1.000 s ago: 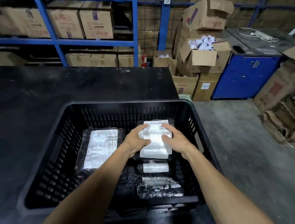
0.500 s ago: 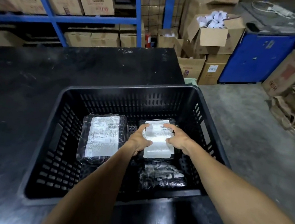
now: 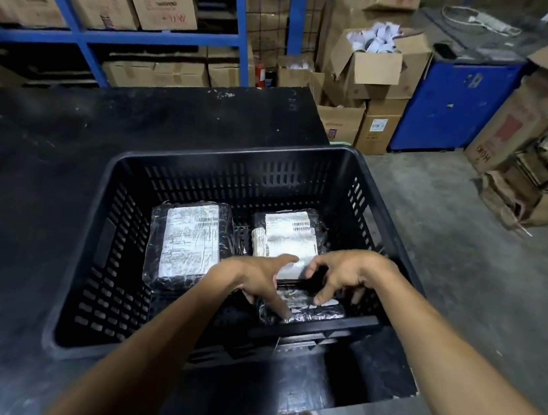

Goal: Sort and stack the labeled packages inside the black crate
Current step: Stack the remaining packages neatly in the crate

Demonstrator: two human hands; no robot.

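Note:
A black slotted crate (image 3: 357,162) stands on a black table (image 3: 47,162). Inside it, a large black-wrapped package with a white label (image 3: 189,241) lies at the left. A second labeled package (image 3: 288,235) rests at the right, on top of other packages. Nearer to me lies a small crinkled black package (image 3: 308,311). My left hand (image 3: 257,276) and my right hand (image 3: 344,273) hover with spread fingers over the near end of the right stack and the small package. Neither hand grips anything.
Blue shelving (image 3: 80,32) with cardboard boxes runs behind the table. Stacked cartons (image 3: 372,67), a blue cabinet (image 3: 458,102) and flattened cardboard (image 3: 545,178) stand on the grey floor to the right. The crate sits near the table's right edge.
Both hands have let go of the right labeled package, which now rests in the crate. They have pulled back toward me with fingers spread.

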